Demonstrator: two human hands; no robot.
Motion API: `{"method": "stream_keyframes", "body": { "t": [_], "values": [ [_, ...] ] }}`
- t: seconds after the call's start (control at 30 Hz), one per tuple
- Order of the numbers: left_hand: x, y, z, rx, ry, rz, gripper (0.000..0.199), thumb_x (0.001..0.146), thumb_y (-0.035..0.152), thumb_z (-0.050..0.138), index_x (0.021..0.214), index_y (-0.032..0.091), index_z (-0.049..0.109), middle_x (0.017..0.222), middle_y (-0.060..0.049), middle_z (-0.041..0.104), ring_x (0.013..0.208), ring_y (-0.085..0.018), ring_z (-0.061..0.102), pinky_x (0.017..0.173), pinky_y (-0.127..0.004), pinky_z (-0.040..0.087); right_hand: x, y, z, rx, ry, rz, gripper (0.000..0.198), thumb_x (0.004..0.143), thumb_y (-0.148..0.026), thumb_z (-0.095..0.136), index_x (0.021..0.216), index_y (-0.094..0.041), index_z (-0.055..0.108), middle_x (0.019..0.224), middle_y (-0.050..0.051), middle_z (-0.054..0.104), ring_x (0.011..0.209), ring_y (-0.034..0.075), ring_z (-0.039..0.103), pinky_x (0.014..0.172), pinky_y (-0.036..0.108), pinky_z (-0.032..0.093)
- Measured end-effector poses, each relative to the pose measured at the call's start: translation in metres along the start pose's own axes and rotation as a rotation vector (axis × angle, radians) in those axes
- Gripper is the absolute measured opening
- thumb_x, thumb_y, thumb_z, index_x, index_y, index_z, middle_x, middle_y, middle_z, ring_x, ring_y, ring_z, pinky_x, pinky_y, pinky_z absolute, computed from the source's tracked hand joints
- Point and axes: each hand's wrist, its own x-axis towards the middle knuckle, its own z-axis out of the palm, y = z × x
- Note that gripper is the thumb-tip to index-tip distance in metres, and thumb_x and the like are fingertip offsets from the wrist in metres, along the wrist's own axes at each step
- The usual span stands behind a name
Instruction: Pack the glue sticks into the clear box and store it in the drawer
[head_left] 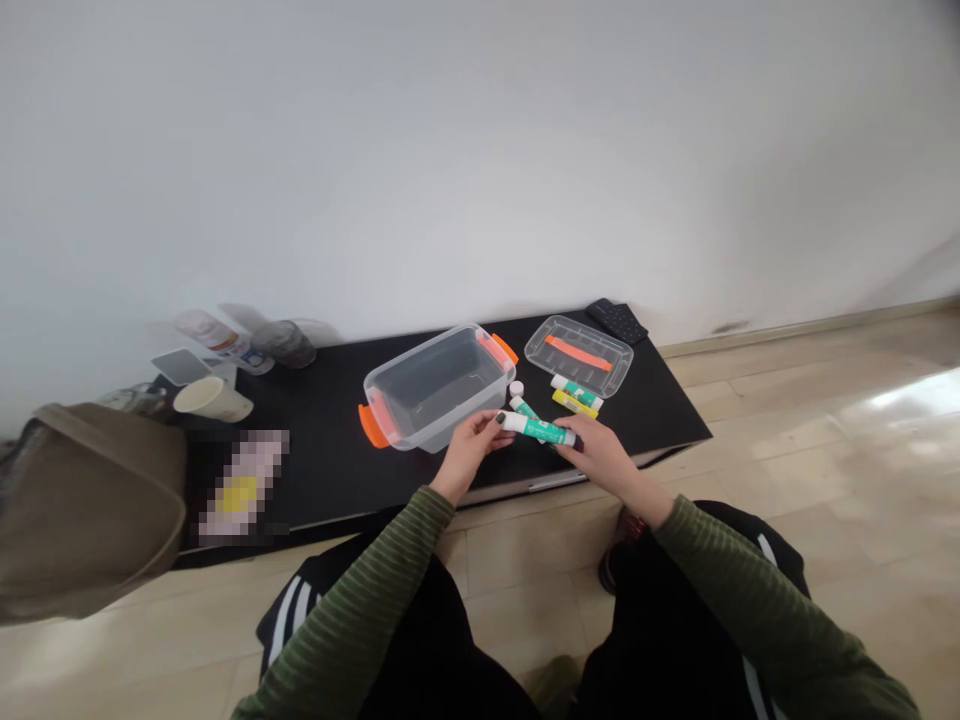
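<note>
Between my two hands is a green and white glue stick [546,431], held almost level above the front edge of the black table. My left hand [475,445] pinches its white cap end. Around the other end, my right hand [596,452] has its fingers closed. Partly hidden behind it lies another green glue stick [524,407], with a small white cap [517,388] beside it. To the right rest a green and white glue stick [577,390] and a yellow one [575,404]. A clear plastic box [442,432] with orange handles stands uncovered left of them.
The box's clear lid [541,346] with an orange handle lies at the back right, near a dark patterned item [619,321]. A paper cup [215,400], a bottle [225,340] and a brown bag [90,510] are at the left of the black table [322,440]. A wall rises behind.
</note>
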Motion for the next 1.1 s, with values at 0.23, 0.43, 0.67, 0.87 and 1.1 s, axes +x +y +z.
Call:
{"method": "stream_keyframes", "body": {
  "t": [0.23,0.43,0.67,0.87,1.1],
  "values": [
    [-0.001,-0.003,0.004,0.014,-0.008,-0.042,0.042,0.072,0.041,0.082,0.099,0.011,0.070,0.091,-0.008,0.075,0.080,-0.017,0.071,0.088,-0.037,0.059,-0.001,0.000,0.001,0.042,-0.003,-0.006,0.034,0.080,-0.020,0.066,0.114,-0.019,0.067,0.108,0.007,0.070,0.099,0.019,0.064,0.091,0.031,0.048],
    [-0.001,-0.001,0.006,-0.010,0.003,-0.038,0.047,0.064,0.042,0.087,0.097,0.011,0.072,0.093,-0.007,0.075,0.085,-0.017,0.071,0.090,-0.036,0.059,-0.001,0.002,0.000,0.121,0.014,0.032,0.034,0.079,-0.021,0.069,0.112,-0.020,0.072,0.104,0.006,0.074,0.092,0.018,0.068,0.085,0.028,0.050],
    [-0.002,0.001,0.007,0.056,-0.052,-0.041,0.050,0.061,0.043,0.088,0.097,0.011,0.074,0.090,-0.006,0.075,0.083,-0.016,0.070,0.090,-0.036,0.058,-0.004,0.009,0.004,0.252,-0.123,0.182,0.032,0.078,-0.028,0.068,0.108,-0.021,0.076,0.086,0.001,0.075,0.071,0.015,0.065,0.066,0.023,0.047],
    [0.001,-0.002,0.010,0.198,-0.136,0.004,0.049,0.068,0.043,0.083,0.104,0.012,0.072,0.095,-0.008,0.075,0.084,-0.017,0.070,0.084,-0.035,0.059,-0.003,0.012,0.001,0.178,-0.259,0.198,0.025,0.078,-0.028,0.067,0.100,-0.020,0.075,0.080,-0.001,0.073,0.069,0.014,0.062,0.065,0.023,0.042],
    [0.022,-0.005,0.022,0.569,-0.099,0.184,0.040,0.086,0.040,0.064,0.117,0.015,0.069,0.104,-0.010,0.074,0.085,-0.020,0.069,0.067,-0.030,0.057,0.007,0.009,-0.016,-0.171,-0.208,0.165,0.026,0.085,-0.024,0.062,0.108,-0.020,0.071,0.095,0.005,0.073,0.087,0.018,0.065,0.074,0.025,0.042]
  ]
}}
